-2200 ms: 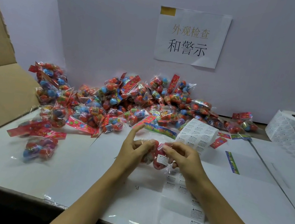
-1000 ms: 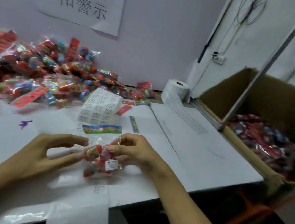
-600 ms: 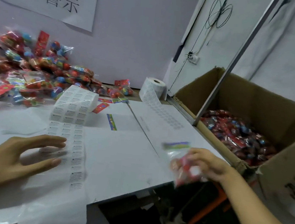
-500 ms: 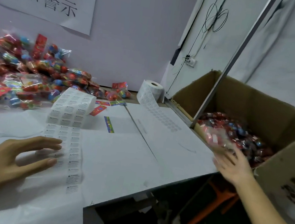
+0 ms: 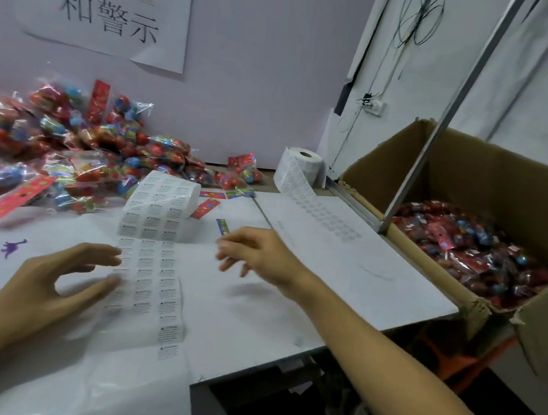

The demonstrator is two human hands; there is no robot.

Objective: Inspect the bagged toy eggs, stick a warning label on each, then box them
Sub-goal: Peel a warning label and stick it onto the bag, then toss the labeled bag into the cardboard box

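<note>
Right hand (image 5: 261, 257): empty, fingers loosely curled, above mid-table, near the label strip (image 5: 152, 261). Left hand (image 5: 60, 281): empty, fingers spread beside that strip, likely to steady it for peeling. Unlabelled egg bags (image 5: 75, 155): heaped along the table's far edge. Box (image 5: 490, 234): off the right edge, holding finished bags within easy reach.

Only really readable thing is the white paper sign (image 5: 107, 7) taped to the far wall on the left: big black characters 和警示, with a yellowish line above them too washed out to read. The label strip (image 5: 156, 255) running down the near table has rows of tiny warning stickers with black triangle marks, but the print's too small. Same for the label roll (image 5: 300, 167) further right.
</note>
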